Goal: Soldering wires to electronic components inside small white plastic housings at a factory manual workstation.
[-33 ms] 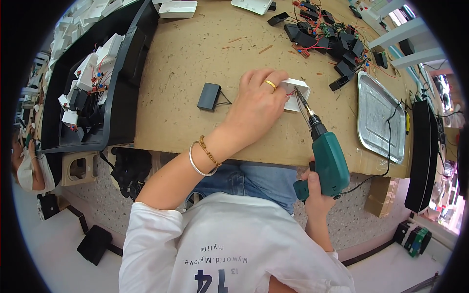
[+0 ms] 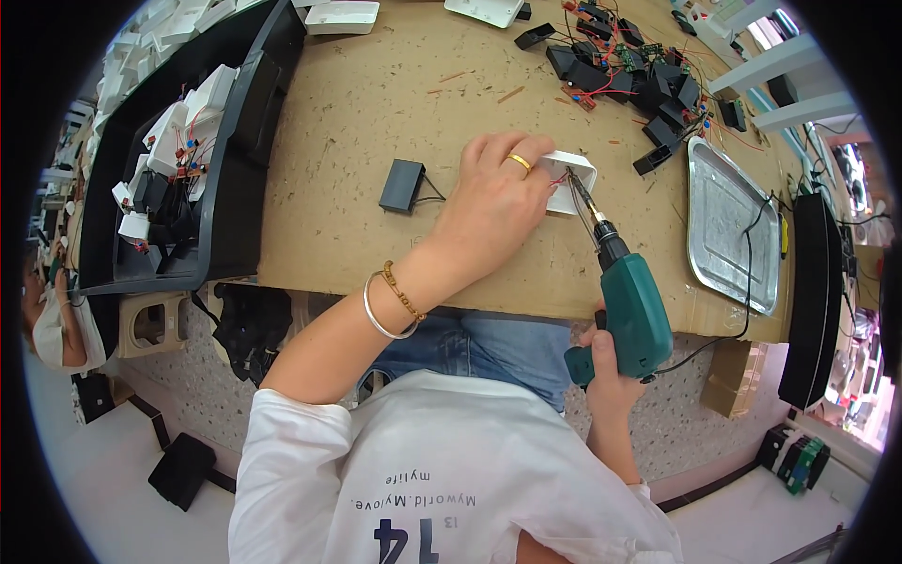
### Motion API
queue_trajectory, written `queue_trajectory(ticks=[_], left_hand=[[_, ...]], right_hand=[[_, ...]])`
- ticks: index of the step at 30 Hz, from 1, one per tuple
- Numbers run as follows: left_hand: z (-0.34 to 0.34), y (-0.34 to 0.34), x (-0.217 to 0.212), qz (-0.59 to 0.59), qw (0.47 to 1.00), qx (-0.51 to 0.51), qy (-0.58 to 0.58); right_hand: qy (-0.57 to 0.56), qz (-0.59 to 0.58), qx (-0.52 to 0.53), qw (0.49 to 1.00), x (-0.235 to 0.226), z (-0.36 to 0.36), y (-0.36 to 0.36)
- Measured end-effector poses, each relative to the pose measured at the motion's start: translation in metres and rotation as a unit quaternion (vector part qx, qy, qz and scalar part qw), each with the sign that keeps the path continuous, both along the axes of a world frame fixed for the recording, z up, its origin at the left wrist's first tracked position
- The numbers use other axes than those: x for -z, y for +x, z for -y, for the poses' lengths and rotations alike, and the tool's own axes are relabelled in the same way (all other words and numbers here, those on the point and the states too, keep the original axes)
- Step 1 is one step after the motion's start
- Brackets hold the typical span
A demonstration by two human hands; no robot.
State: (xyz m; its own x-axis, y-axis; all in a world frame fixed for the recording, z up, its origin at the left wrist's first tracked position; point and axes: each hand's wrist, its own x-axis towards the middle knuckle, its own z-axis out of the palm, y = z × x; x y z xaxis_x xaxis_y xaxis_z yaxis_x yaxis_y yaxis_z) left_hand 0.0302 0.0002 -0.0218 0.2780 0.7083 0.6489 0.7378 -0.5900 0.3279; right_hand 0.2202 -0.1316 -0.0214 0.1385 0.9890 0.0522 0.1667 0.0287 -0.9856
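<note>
Brown tabletop [image 2: 357, 103], green tool [image 2: 637, 310] (corded).

Your left hand [image 2: 498, 195] hides part of the white case [image 2: 583, 168]; what the soldering tip [image 2: 582, 195] touches is unclear.

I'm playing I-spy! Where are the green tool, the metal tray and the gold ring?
Green tool [image 2: 636, 312]: head view, on its casing.
Metal tray [image 2: 723, 224]: head view, on its bottom.
Gold ring [image 2: 519, 163]: head view, on its band.

Our left hand [image 2: 496, 195] holds white case [image 2: 583, 167]; our right hand [image 2: 614, 387] grips green tool [image 2: 637, 315], tip inside case. Black box [image 2: 402, 185] left of our left hand.
</note>
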Motion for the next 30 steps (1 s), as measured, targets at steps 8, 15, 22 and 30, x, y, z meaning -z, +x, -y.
queue_trajectory(ticks=[8,15,22,30], left_hand=[[-0.0004,0.0007,-0.0008,0.0,1.0,-0.001,0.001],[-0.0005,0.0008,0.0014,0.006,1.0,0.002,0.004],[-0.0006,0.0003,0.0001,-0.002,1.0,0.002,-0.003],[-0.0016,0.0001,0.0009,-0.003,1.0,0.011,-0.007]], right_hand=[[-0.02,-0.05,0.043,0.998,-0.0022,0.0009,-0.0025],[-0.008,-0.005,0.003,1.0,-0.0029,0.0001,-0.0011],[-0.006,-0.012,0.01,1.0,-0.0029,0.0005,-0.0002],[-0.015,0.002,0.011,1.0,-0.0031,0.0001,-0.0007]])
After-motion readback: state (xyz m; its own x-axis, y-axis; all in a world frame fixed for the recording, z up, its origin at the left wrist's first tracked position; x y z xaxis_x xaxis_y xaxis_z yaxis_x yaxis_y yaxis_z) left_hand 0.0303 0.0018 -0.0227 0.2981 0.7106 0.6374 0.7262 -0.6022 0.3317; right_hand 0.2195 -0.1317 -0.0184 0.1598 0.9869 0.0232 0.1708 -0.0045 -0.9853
